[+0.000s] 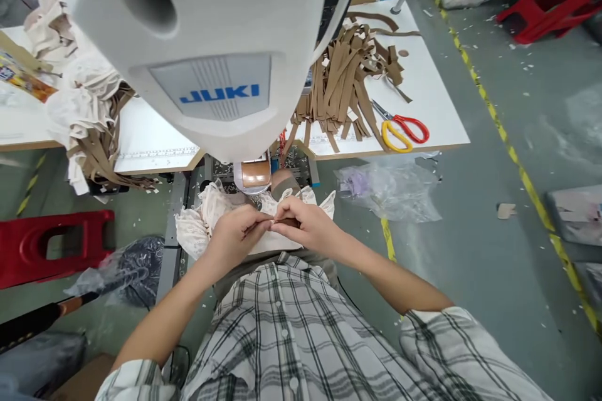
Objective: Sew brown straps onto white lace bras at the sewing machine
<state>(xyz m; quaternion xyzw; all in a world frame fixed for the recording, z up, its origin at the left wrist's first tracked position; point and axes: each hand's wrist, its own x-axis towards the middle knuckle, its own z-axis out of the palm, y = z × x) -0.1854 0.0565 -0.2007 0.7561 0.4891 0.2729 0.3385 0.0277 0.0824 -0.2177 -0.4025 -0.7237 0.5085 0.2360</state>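
My left hand (pixel 239 233) and my right hand (pixel 305 220) meet over my lap, fingertips pinched together. Between them is a small piece of brown strip (pixel 288 222), its end at the fingertips of both hands. Cream lace-like fabric (pixel 195 232) lies under and around the hands, across my lap. Just beyond the hands is the lower part of a white JUKI sewing machine (pixel 211 88), whose head fills the upper middle of the view. A round plate with a brown surface (pixel 255 174) sits beneath the machine head.
Brown strips (pixel 341 81) are piled on the right white tabletop (pixel 437 119), beside scissors (pixel 397 131) with red and yellow handles. Cream garments (pixel 87 100) hang over the left table edge. Plastic bags (pixel 390 188) hang at the right table's front. A red stool (pixel 56 244) stands left.
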